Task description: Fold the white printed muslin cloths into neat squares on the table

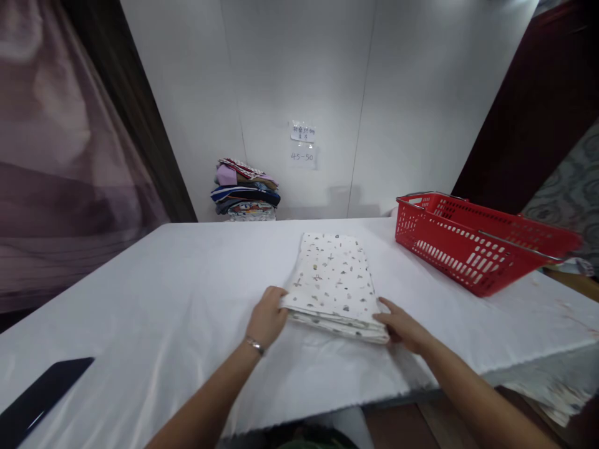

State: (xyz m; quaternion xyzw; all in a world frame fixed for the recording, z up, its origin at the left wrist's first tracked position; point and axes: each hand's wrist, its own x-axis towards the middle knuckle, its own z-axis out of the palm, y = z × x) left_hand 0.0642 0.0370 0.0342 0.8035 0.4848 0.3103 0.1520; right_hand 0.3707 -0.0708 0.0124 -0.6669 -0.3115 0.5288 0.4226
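Observation:
A folded white cloth (333, 277) with small printed figures lies on the white-covered table (154, 299), in the middle. My left hand (266, 318) grips its near left corner, fingers curled round the folded edge. My right hand (402, 327) holds the near right corner, fingers tucked under the layers and thumb on top. A bracelet sits on my left wrist.
A red plastic basket (472, 240) with a metal handle stands at the table's right. A stack of folded clothes (246, 190) rests at the far edge by the white wall. A dark flat object (40, 399) lies at the near left corner.

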